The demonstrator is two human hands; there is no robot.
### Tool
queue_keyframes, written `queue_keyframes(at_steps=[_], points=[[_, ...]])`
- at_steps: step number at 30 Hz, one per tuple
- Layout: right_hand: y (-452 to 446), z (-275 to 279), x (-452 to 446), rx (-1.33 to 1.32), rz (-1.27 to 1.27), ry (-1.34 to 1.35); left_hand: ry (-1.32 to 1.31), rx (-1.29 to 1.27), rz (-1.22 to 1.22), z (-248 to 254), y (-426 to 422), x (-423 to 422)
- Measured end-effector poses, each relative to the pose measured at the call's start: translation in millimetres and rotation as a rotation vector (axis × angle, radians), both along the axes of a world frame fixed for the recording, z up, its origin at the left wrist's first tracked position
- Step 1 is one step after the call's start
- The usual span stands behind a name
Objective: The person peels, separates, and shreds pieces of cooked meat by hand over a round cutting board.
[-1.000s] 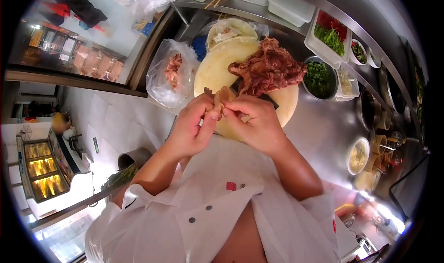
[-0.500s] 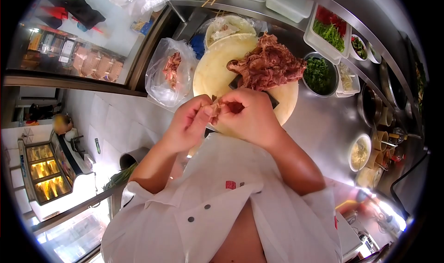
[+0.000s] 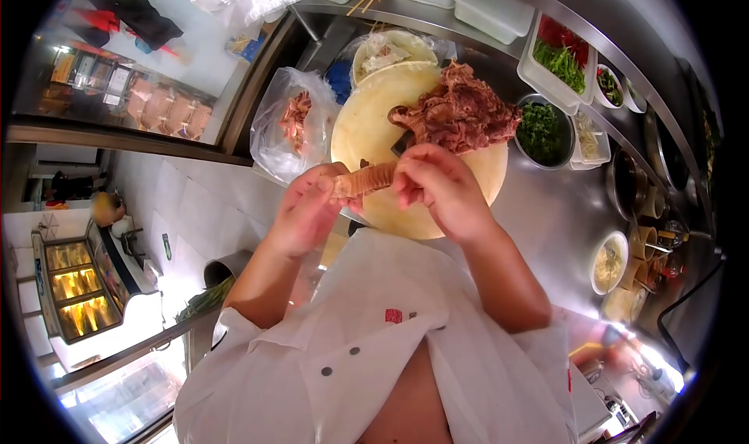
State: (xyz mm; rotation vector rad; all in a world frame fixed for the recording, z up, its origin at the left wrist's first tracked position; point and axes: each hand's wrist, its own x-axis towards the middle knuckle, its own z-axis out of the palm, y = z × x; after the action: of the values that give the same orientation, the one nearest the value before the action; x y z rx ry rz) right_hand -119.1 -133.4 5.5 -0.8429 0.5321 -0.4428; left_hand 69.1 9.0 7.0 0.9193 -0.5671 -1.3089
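So my left hand [image 3: 306, 210] has the left end of the strip [image 3: 365, 181] pinched between thumb and fingers, and my right hand [image 3: 437, 190] has the other end by the fingertips. The strip is pale brown and ridged, running pretty much straight across the gap between my hands, over the near part of the board [image 3: 367, 128]. Half a second ago my hands were nearly together and the thing was bunched up, mostly hidden in my fingers; now they're apart and you can see the ridges.

Just beyond my right hand is the big lump of meat [image 3: 460, 108], far right on the board, same spot as before. A dark flat thing [image 3: 401, 144] pokes out by its near edge, can't tell what it is. Left of the board there's a clear bag [image 3: 267, 136] with scraps [image 3: 296, 122] in it. Right of the board, a bowl of greens [image 3: 540, 133].
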Motion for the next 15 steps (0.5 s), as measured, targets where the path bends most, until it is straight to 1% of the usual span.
queue_keyframes(at_steps=[1,2,4,5,6,9,12,15], points=[[-2,-2,-4,0.082,-0.046,-0.026,-0.004,0.029,0.047,3,-1,-1],[-5,-5,-9,0.164,-0.092,-0.052,-0.017,-0.030,0.006,-3,1,5],[-14,-22,-18,0.179,-0.113,-0.050,-0.045,-0.150,-0.077,-19,5,23],[-17,-28,-22,0.185,-0.125,-0.049,-0.036,-0.161,-0.075,-22,6,26],[-18,-26,-24,0.219,-0.160,0.060,-0.026,-0.172,-0.074,-22,6,28],[-28,-54,-27,0.281,-0.192,0.145,0.071,-0.196,-0.065,-27,10,34],[-39,-71,-18,0.240,-0.167,0.328,0.165,-0.238,-0.054,-27,9,35],[-54,-85,1,0.040,-0.118,0.284,0.232,-0.255,-0.004,-32,10,38]])
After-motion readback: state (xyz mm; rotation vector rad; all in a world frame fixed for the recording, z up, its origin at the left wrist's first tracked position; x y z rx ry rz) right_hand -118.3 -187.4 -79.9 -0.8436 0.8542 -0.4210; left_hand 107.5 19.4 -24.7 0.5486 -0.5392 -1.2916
